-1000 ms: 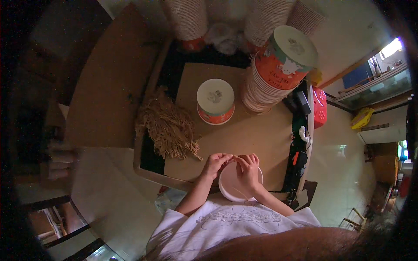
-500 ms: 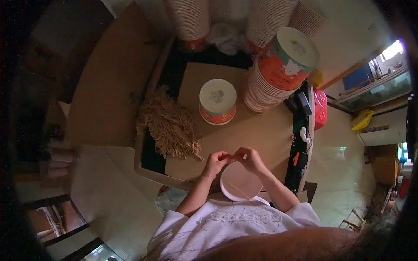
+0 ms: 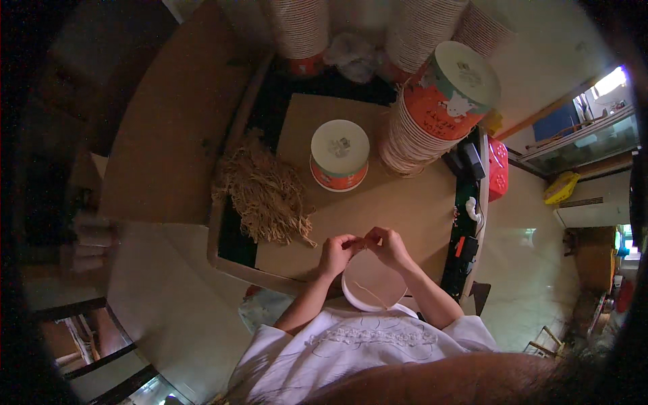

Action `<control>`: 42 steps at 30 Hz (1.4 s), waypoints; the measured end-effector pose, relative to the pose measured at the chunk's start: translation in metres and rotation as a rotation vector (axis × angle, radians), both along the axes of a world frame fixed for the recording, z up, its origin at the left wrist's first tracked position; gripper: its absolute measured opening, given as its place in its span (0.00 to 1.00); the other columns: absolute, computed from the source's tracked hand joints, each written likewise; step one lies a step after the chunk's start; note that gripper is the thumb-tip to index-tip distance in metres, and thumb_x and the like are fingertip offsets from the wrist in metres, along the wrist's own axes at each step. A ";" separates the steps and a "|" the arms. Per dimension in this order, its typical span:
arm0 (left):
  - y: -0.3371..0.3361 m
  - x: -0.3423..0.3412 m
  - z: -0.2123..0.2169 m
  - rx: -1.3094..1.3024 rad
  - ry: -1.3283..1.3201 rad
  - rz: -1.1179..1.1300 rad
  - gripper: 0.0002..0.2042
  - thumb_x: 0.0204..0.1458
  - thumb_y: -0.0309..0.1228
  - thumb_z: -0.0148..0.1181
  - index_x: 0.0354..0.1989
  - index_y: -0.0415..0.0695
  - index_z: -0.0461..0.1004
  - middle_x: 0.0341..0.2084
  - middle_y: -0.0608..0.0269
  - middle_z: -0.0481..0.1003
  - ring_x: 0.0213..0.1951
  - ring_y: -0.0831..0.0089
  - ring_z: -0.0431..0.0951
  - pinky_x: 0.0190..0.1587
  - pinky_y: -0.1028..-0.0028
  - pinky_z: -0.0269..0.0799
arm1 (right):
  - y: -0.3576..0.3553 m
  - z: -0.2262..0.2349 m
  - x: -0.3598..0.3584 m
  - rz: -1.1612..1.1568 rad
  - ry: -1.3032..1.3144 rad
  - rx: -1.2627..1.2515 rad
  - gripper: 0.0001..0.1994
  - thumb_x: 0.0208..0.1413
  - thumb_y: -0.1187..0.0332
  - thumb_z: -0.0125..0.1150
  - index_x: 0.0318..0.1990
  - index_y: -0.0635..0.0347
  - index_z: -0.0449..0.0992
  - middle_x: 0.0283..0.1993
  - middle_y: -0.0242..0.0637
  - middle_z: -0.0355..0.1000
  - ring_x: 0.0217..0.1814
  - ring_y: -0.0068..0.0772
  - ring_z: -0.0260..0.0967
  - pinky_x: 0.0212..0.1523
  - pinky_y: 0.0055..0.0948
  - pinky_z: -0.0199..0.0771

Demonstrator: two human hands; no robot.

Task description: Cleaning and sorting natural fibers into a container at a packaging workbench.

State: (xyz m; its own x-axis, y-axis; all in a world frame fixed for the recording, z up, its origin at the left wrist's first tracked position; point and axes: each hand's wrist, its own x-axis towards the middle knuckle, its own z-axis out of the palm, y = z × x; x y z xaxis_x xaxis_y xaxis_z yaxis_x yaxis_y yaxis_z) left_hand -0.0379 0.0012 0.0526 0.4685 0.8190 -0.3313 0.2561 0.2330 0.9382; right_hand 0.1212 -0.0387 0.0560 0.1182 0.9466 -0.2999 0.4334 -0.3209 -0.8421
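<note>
A pale paper tub (image 3: 388, 275), open side up, rests against my white shirt at the table's near edge. Inside it lies a thin tan string (image 3: 368, 292). At the tub's far rim the fingertips of my left hand (image 3: 335, 256) and my right hand (image 3: 389, 250) meet in a close pinch. What they pinch is too small to make out. Beyond them a single tub with an orange and green wall (image 3: 339, 181) stands upside down on cardboard. To its left is a loose heap of tan strings (image 3: 266, 196).
A tall stack of nested tubs (image 3: 432, 115) leans at the right, with more stacks (image 3: 297, 30) behind. Black devices (image 3: 466, 248) and a white object (image 3: 472, 208) line the right table edge, beside a red basket (image 3: 497, 170). A cardboard flap (image 3: 162, 135) rises at left.
My hands stay pinched together at the tub's rim, their fingers shifting only slightly. The view has moved a little, and the string in the tub lies slightly differently.
</note>
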 end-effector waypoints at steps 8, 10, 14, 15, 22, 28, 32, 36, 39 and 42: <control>0.001 -0.006 -0.037 0.036 -0.093 0.107 0.04 0.45 0.25 0.56 0.28 0.37 0.74 0.22 0.64 0.75 0.26 0.82 0.73 0.29 0.80 0.69 | 0.002 -0.006 -0.003 0.033 0.312 0.045 0.08 0.46 0.69 0.58 0.28 0.64 0.69 0.23 0.40 0.68 0.25 0.23 0.63 0.27 0.26 0.65; 0.002 -0.007 -0.040 -0.011 -0.105 0.105 0.04 0.45 0.24 0.56 0.28 0.38 0.73 0.22 0.64 0.75 0.26 0.82 0.73 0.29 0.80 0.69 | 0.009 0.000 -0.003 0.087 0.212 -0.050 0.07 0.46 0.70 0.57 0.28 0.64 0.68 0.24 0.38 0.67 0.26 0.21 0.62 0.28 0.25 0.65; 0.006 -0.012 -0.033 -0.015 -0.126 0.054 0.03 0.45 0.24 0.56 0.27 0.38 0.73 0.21 0.65 0.75 0.25 0.82 0.73 0.29 0.81 0.68 | 0.010 -0.007 0.002 0.150 0.245 -0.062 0.06 0.44 0.71 0.58 0.28 0.62 0.69 0.25 0.35 0.68 0.28 0.20 0.62 0.30 0.25 0.65; 0.006 -0.013 -0.035 -0.015 -0.126 0.054 0.03 0.45 0.24 0.56 0.27 0.38 0.73 0.21 0.65 0.75 0.25 0.82 0.73 0.29 0.81 0.68 | 0.009 -0.010 0.003 0.151 0.244 -0.062 0.06 0.44 0.71 0.58 0.28 0.62 0.69 0.25 0.35 0.68 0.28 0.20 0.62 0.30 0.25 0.65; 0.000 -0.022 -0.046 0.009 0.023 -0.006 0.02 0.44 0.22 0.57 0.26 0.38 0.72 0.22 0.69 0.73 0.28 0.81 0.71 0.32 0.79 0.68 | 0.009 0.000 0.002 0.104 0.300 -0.127 0.06 0.41 0.81 0.55 0.28 0.63 0.69 0.26 0.30 0.67 0.29 0.22 0.64 0.30 0.23 0.66; 0.002 -0.013 -0.041 -0.063 -0.107 -0.007 0.04 0.45 0.24 0.58 0.29 0.39 0.73 0.25 0.66 0.74 0.31 0.80 0.72 0.37 0.78 0.69 | 0.007 -0.007 0.004 0.056 0.412 -0.076 0.07 0.40 0.81 0.54 0.29 0.60 0.68 0.24 0.29 0.68 0.28 0.19 0.63 0.29 0.21 0.65; 0.004 -0.009 -0.044 -0.064 -0.092 -0.105 0.05 0.43 0.25 0.59 0.29 0.39 0.75 0.23 0.61 0.76 0.28 0.79 0.74 0.33 0.77 0.70 | 0.007 -0.008 0.004 0.085 0.337 -0.035 0.07 0.40 0.79 0.54 0.30 0.59 0.69 0.22 0.28 0.67 0.26 0.18 0.63 0.27 0.21 0.64; 0.005 -0.006 -0.031 0.059 0.016 -0.114 0.05 0.42 0.26 0.60 0.27 0.38 0.75 0.22 0.61 0.76 0.27 0.79 0.74 0.31 0.76 0.70 | 0.006 -0.011 0.005 0.070 0.396 -0.021 0.07 0.40 0.78 0.54 0.30 0.59 0.69 0.21 0.27 0.66 0.25 0.18 0.61 0.26 0.21 0.62; 0.000 -0.006 -0.031 0.093 0.050 -0.054 0.05 0.41 0.26 0.60 0.25 0.38 0.75 0.20 0.61 0.76 0.25 0.79 0.74 0.30 0.77 0.70 | 0.010 0.008 0.000 0.093 0.378 -0.099 0.09 0.41 0.86 0.49 0.27 0.61 0.67 0.25 0.29 0.67 0.28 0.19 0.63 0.29 0.19 0.65; -0.002 -0.004 -0.032 0.136 0.109 -0.065 0.07 0.41 0.28 0.62 0.25 0.38 0.75 0.21 0.61 0.76 0.26 0.79 0.72 0.32 0.76 0.69 | 0.009 0.008 -0.001 0.063 0.420 -0.042 0.07 0.41 0.78 0.54 0.30 0.58 0.69 0.20 0.26 0.64 0.24 0.17 0.59 0.24 0.20 0.59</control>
State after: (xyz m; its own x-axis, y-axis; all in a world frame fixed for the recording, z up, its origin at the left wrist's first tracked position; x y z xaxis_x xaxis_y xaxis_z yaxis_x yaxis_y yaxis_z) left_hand -0.0414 -0.0004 0.0209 0.4894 0.8288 -0.2713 0.3680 0.0857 0.9259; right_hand 0.1205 -0.0296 0.0641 -0.0799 0.9341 -0.3479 0.0750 -0.3424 -0.9366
